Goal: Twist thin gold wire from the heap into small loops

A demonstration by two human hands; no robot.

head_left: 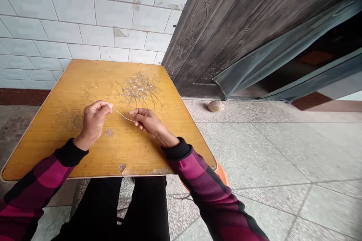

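A thin pale wire (122, 114) stretches in a slight curve between my two hands, just above the table. My left hand (96, 118) pinches one end between thumb and forefinger. At the other end, my right hand (145, 121) has its fingers closed on the wire. Behind my hands lies a tangled heap of thin wires (140, 87). A smaller pile of bent wire loops (69, 116) rests beside my left hand, partly hidden by it. Several separate curled wires (89, 89) lie between the two piles.
The yellow wooden table (135, 158) has chipped patches near its front edge and stands against a white tiled wall (113, 19). To the right are a dark carved door (203, 34) and a greenish curtain (268, 56). A round object (216, 106) sits on the tiled floor (268, 150).
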